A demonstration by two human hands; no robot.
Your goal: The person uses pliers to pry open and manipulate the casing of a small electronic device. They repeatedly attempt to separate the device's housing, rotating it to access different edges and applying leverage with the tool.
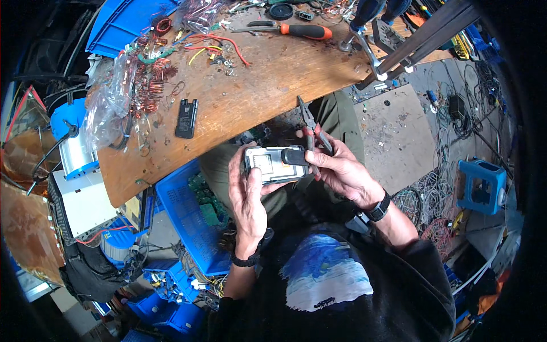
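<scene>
Over my lap, my left hand (249, 199) grips a small boxy silver electronic device (266, 164) with dark edges, its thumb lying along the front face. A pair of long-nose pliers (308, 122) with red and grey handles is tucked in my right hand (346, 172), jaws pointing up and away. The right thumb presses by a black oblong piece (294, 157) on the device's right part. Whether that piece is attached or loose, I cannot tell. A flat black cover or battery-like part (186, 118) lies on the wooden bench, left of the device.
The wooden bench (273, 80) carries a screwdriver (307, 31) with an orange-black handle, coloured wires (219, 43), copper coils (156, 94) and clear plastic bags (111, 105). Below stands a blue crate (176, 194) with green circuit boards (211, 211). Cable heaps (419, 205) cover the floor at right.
</scene>
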